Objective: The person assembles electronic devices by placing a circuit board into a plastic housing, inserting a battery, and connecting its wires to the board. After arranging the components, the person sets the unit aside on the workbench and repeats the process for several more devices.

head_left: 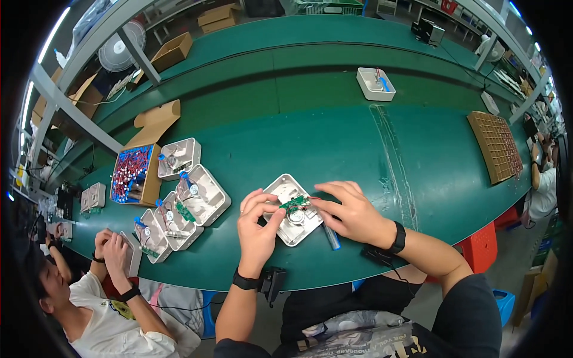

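Observation:
A white plastic housing (289,237) lies open on the green bench in front of me, with a round part (296,216) inside it. My left hand (258,224) pinches a small green circuit board (293,204) above the housing. At the board's right end, the fingers of my right hand (352,213) are closed on a thin red wire (313,198); their tips partly hide it. A blue cylindrical battery (332,237) lies against the housing's right side, below my right hand.
More white housings (206,197) with wires and boards stand to the left, beside a cardboard box of blue-and-red wired parts (136,173). Another housing (376,84) sits far off. A cardboard grid tray (494,146) is at right. A co-worker's hands (112,252) work at lower left.

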Available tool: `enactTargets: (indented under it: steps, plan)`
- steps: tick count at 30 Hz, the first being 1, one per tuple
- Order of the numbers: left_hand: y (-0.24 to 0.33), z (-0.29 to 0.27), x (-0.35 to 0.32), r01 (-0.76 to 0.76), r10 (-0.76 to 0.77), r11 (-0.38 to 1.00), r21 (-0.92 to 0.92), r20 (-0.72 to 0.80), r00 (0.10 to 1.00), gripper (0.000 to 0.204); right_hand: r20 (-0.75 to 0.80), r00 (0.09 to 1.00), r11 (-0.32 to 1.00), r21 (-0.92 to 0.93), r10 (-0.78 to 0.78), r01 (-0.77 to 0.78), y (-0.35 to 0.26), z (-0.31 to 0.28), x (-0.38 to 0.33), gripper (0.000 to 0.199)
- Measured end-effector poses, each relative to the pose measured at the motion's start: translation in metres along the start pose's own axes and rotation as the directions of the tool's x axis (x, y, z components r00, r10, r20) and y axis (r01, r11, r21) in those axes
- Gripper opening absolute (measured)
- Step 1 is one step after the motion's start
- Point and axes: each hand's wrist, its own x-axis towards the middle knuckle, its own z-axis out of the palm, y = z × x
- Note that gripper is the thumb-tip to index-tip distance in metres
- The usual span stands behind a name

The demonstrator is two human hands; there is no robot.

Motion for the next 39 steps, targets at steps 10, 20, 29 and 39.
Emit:
enactTargets:
  steps: [10,20,29,39]
  plan:
    - [-0.006,-0.004,0.003,0.026,-0.025,0.999,-0.021,0.031,0.999,0.008,0.000,0.982,0.968,0.170,-0.187,0.184,0.025,0.003,0.025,0.029]
    - [0.002,-0.012,0.010,0.077,-0.079,0.997,0.014,0.145,0.986,0.041,-0.039,0.979,0.977,0.062,-0.202,0.204,0.021,0.004,0.022,0.022]
    - [-0.009,0.001,0.018,-0.045,0.020,0.991,0.123,0.197,0.980,0.040,-0.085,0.996,0.997,0.069,-0.028,0.034,0.022,0.003,0.013,0.018]
    - [-0.016,0.005,0.020,-0.120,0.102,0.989,0.085,0.193,0.976,0.038,-0.149,0.984,0.990,0.122,0.095,-0.077,0.021,0.012,0.012,0.019]
